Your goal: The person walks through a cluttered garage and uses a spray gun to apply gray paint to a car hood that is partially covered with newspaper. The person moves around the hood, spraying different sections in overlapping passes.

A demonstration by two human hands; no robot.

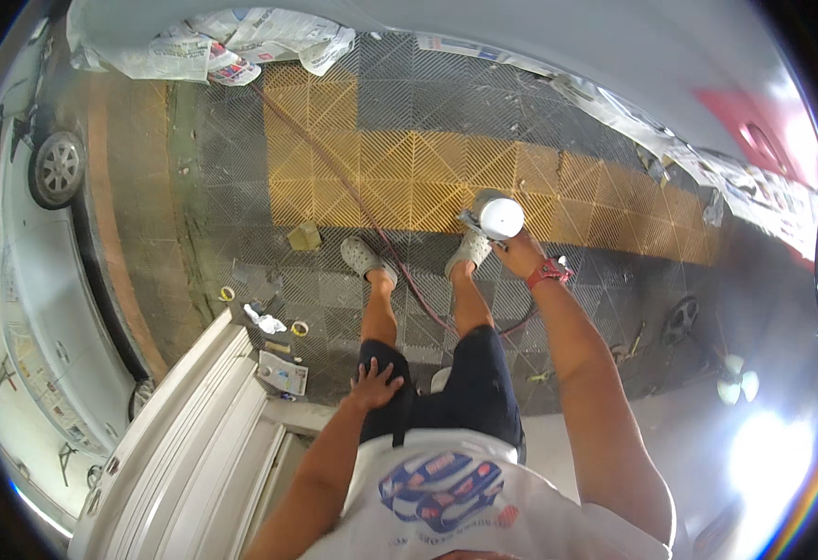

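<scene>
My right hand (pixel 520 253) is wrapped around the handle of a spray gun (pixel 470 221) with a round white cup (pixel 501 218) on top. I hold it out in front of me, over the floor beside my right foot. A dark red hose (pixel 353 191) runs across the floor and passes between my legs; where it joins the gun is hidden. With fingers spread, my left hand (pixel 372 385) lies flat on my left thigh and holds nothing. A red watch (pixel 548 273) circles my right wrist.
A grey vehicle body (pixel 558 37) masked with newspaper (pixel 283 37) curves along the far side. Left of me stand a white panelled door (pixel 180 411) and a car with a visible wheel (pixel 57 169). Tape rolls (pixel 300 329) and scraps lie on the grey and yellow floor tiles (pixel 409 159).
</scene>
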